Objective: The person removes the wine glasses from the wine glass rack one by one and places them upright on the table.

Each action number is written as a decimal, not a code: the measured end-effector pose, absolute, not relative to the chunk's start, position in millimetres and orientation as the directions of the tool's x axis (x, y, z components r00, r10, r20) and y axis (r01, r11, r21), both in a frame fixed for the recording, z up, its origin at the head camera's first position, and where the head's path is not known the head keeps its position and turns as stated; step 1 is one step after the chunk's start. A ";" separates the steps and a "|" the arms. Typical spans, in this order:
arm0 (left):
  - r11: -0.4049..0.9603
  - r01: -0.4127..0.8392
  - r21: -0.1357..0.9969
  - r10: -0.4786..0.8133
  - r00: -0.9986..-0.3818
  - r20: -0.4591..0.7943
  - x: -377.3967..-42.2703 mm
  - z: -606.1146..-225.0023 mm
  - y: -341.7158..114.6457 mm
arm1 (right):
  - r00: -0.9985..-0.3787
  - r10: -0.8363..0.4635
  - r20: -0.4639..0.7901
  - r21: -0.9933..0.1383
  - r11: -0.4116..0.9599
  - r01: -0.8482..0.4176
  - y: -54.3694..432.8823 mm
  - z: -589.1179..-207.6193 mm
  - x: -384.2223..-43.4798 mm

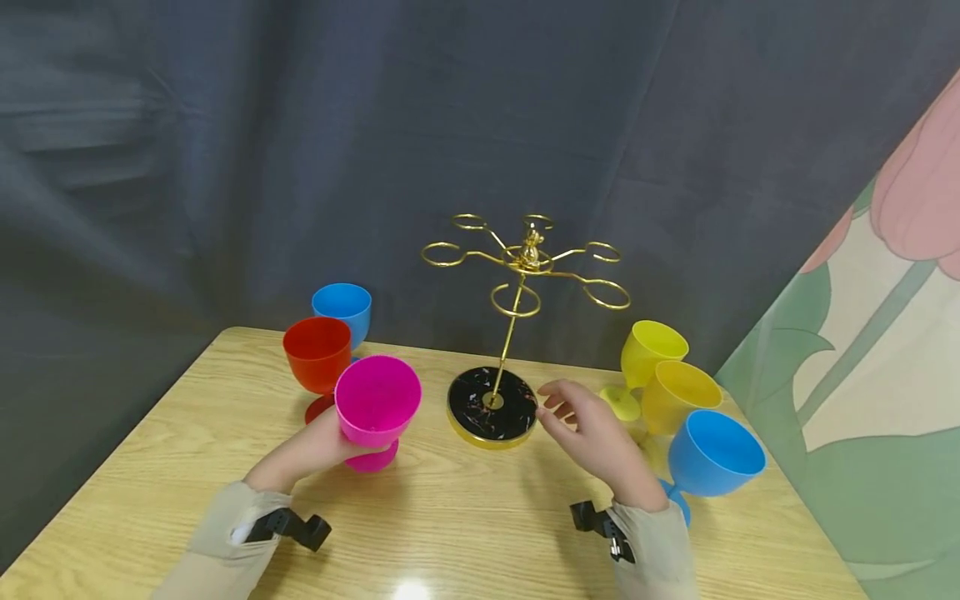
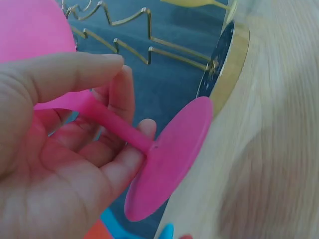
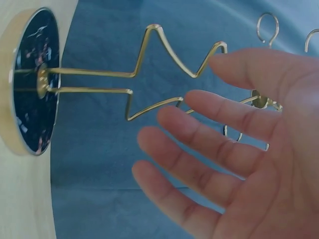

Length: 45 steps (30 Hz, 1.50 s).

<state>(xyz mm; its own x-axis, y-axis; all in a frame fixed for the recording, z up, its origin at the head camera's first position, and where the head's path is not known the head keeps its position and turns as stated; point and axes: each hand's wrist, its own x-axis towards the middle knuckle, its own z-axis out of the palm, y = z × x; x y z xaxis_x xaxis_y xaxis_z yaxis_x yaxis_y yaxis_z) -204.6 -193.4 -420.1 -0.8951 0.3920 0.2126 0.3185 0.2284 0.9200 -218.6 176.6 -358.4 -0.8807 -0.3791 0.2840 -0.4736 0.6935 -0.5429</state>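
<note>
My left hand [image 1: 318, 446] grips a magenta plastic goblet [image 1: 377, 396] around its stem, bowl upward. The left wrist view shows thumb and fingers curled about the thin stem [image 2: 119, 124], just above the round foot [image 2: 169, 162]. My right hand [image 1: 588, 425] holds nothing; its fingers are spread and loosely bent in the right wrist view, beside the gold stand. This stand has a black marbled base [image 1: 491, 404], a thin bent-wire pole [image 3: 94, 73] and several ring arms [image 1: 517, 302] at the top, with no goblet in the rings.
Behind the magenta goblet on the left stand a red goblet [image 1: 318, 354] and a blue goblet [image 1: 342, 308]. At the right edge are a yellow goblet [image 1: 637, 367], an amber goblet [image 1: 667, 404] and another blue goblet [image 1: 705, 462]. A dark curtain [image 1: 375, 167] hangs behind the wooden table [image 1: 465, 517].
</note>
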 end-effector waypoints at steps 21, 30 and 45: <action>0.220 0.136 0.966 0.299 -0.952 0.066 -194.8 -436.5 -253.3 | -0.905 -0.362 0.223 -0.550 0.720 -0.423 189.2 -375.4 -204.7; 0.123 0.172 0.977 0.413 -0.904 0.107 -199.0 -446.2 -259.9 | -0.902 -0.348 0.254 -0.518 0.739 -0.431 201.9 -385.3 -199.4; 0.083 0.255 0.963 0.446 -0.874 0.193 -202.2 -454.7 -268.6 | -0.903 -0.272 0.333 -0.392 0.831 -0.394 218.1 -366.4 -182.3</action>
